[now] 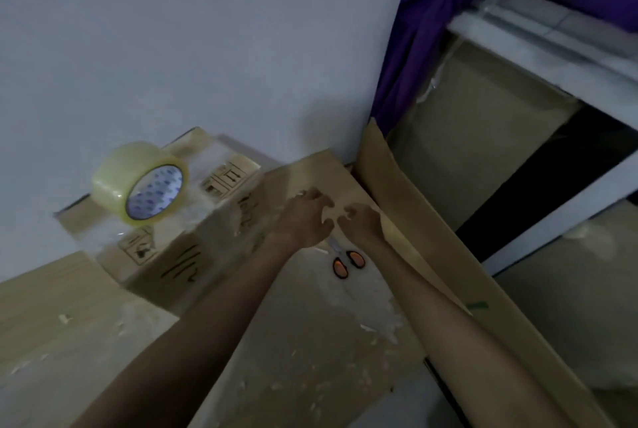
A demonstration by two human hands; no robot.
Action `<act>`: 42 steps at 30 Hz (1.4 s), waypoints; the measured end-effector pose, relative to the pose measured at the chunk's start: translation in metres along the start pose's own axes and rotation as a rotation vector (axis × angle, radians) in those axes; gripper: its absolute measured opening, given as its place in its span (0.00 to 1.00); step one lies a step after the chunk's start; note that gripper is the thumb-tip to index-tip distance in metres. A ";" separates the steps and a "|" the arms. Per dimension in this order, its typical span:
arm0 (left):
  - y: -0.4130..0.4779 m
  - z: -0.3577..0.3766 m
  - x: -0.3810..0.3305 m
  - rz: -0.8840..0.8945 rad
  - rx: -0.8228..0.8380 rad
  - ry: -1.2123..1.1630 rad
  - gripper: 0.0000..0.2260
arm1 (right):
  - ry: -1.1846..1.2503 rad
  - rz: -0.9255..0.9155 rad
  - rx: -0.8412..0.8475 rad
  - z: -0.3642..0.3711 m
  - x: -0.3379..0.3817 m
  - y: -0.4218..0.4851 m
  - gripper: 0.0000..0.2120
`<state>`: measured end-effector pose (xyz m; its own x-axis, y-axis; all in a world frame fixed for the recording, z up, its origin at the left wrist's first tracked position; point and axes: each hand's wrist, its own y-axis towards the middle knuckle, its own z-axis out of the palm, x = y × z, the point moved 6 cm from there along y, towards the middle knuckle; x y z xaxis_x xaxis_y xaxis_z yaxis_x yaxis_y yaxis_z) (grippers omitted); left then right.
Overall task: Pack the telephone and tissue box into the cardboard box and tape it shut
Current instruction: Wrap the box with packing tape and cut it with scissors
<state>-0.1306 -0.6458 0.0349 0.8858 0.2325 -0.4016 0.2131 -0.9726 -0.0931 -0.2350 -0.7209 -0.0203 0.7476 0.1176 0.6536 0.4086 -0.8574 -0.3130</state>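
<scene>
Nearest to you, a flat sheet of brown cardboard (pixel 293 341) lies over the pale wood-grain surface (pixel 41 307). It is dotted with torn white scraps of tape, so it seems to serve as a working mat. Your two bare forearms pass above it. Toward the far end of this sheet lie the small scissors with orange and black handles (pixel 347 263), just below your wrists; I judge they are kept there to be ready for cutting tape. Above them your left hand (pixel 303 220) and right hand (pixel 362 224) are close together, both with fingers curled inward. The picture is blurred, and I cannot tell whether they pinch a strip of clear tape or hold nothing. A tall brown cardboard panel (pixel 407 220) stands just beside your right hand, along the right edge of the sheet. Left of your left hand, the brown cardboard box with black shipping marks (pixel 193 231) stands at the far edge of the surface. Its flaps are down, and glossy clear tape runs over the top and down one side. The telephone and tissue box are not visible, so probably they are already inside. On the box top, near its left corner, the roll of clear yellowish packing tape (pixel 138 182) stands on its rim, blue-printed core toward you. Behind are the matte pale wall (pixel 172 48) and a purple cloth curtain (pixel 431 30).
</scene>
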 end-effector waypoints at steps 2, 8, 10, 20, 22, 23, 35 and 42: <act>0.007 0.022 0.004 -0.027 0.068 0.000 0.18 | -0.048 0.063 0.080 0.016 -0.027 0.004 0.20; 0.032 0.063 0.022 -0.057 0.199 0.018 0.17 | -0.173 0.142 0.206 0.064 -0.084 0.017 0.08; 0.036 0.068 0.027 -0.066 0.213 0.017 0.17 | -0.240 0.129 0.200 0.070 -0.089 0.017 0.09; 0.046 0.076 0.036 -0.078 0.253 0.018 0.16 | -0.389 0.064 0.154 0.080 -0.078 0.019 0.13; 0.045 0.066 0.033 -0.056 0.228 -0.008 0.15 | -0.233 0.099 0.165 0.072 -0.072 0.021 0.15; 0.046 0.059 0.031 -0.045 0.207 -0.025 0.15 | -0.167 0.106 0.156 0.066 -0.068 0.022 0.18; 0.009 -0.081 -0.011 0.092 -0.050 -0.102 0.15 | 0.391 -0.038 0.117 -0.018 0.049 -0.011 0.23; -0.056 -0.172 -0.004 0.175 -0.262 -0.155 0.13 | 0.728 -0.039 0.285 -0.023 0.118 -0.073 0.20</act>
<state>-0.0754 -0.5920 0.1984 0.8494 0.0399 -0.5263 0.1802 -0.9591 0.2182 -0.1881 -0.6560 0.0952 0.2390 -0.2978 0.9242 0.6199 -0.6858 -0.3813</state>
